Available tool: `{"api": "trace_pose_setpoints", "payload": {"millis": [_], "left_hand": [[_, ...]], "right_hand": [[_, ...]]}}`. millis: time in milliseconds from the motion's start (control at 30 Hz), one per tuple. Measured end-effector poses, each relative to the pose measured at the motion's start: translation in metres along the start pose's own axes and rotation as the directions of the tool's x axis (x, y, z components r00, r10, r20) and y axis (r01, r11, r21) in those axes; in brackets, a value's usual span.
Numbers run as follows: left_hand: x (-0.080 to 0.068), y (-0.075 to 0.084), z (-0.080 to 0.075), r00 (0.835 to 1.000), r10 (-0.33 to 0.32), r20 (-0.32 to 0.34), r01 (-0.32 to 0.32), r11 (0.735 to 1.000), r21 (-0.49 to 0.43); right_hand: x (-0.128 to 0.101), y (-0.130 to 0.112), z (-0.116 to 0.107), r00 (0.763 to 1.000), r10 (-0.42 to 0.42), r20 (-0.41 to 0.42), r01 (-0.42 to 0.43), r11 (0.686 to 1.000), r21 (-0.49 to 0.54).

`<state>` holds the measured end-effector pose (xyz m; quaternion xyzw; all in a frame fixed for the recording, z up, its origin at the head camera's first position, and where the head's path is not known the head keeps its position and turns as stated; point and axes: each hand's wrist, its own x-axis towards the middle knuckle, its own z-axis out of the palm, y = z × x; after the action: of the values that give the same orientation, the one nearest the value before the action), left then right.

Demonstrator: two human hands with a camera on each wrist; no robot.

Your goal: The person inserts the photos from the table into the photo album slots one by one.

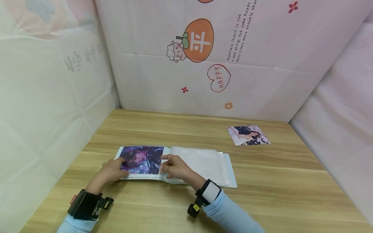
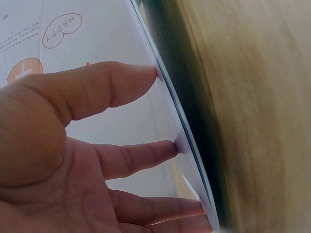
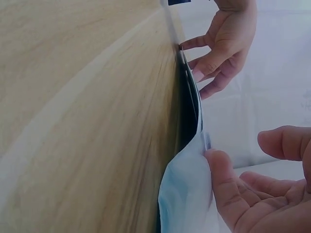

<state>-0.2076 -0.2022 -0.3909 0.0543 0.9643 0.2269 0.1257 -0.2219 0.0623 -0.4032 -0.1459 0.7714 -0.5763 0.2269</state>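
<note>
The photo (image 1: 144, 160), on the left page of the album (image 1: 198, 161) on the desk (image 1: 279, 191), is touched by the spread left hand (image 1: 112, 170) and loosely parted right hand (image 1: 176, 167), nothing being gripped, and, probably light, bendable and easily smudged, is best held by its edges.

Your sleeves (image 1: 233, 212) are light blue. Your straps (image 1: 84, 204) are black, with small black cameras (image 1: 192, 211). The right strap (image 1: 201, 194) has a white square (image 1: 211, 193).
</note>
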Motion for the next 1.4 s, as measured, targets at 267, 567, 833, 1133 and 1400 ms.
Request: {"api": "trace_pose_setpoints", "payload": {"millis": [267, 567, 833, 1133, 1400], "left_hand": [[0.001, 0.0, 0.0, 1.0, -0.022, 0.009, 0.022, 1.0, -0.002], [0.002, -0.003, 0.0, 1.0, -0.009, 0.01, 0.008, 1.0, 0.01], [0.001, -0.002, 0.001, 1.0, -0.015, 0.02, 0.015, 1.0, 0.005], [0.002, -0.003, 0.001, 1.0, -0.001, 0.015, 0.001, 1.0, 0.008], [0.004, -0.005, 0.001, 1.0, 0.007, 0.012, -0.007, 1.0, 0.027]], "right_hand": [[-0.011, 0.0, -0.021, 1.0, -0.013, -0.013, 0.012, 0.996, -0.084], [-0.022, 0.011, -0.056, 0.994, -0.035, -0.102, 0.016, 0.983, -0.181], [-0.029, 0.027, -0.097, 0.952, -0.035, -0.305, -0.065, 0.948, -0.313], [-0.045, 0.052, -0.173, 0.898, 0.056, -0.435, -0.233, 0.901, -0.365], [-0.049, 0.075, -0.226, 0.857, 0.108, -0.504, -0.375, 0.8, -0.468]]}}
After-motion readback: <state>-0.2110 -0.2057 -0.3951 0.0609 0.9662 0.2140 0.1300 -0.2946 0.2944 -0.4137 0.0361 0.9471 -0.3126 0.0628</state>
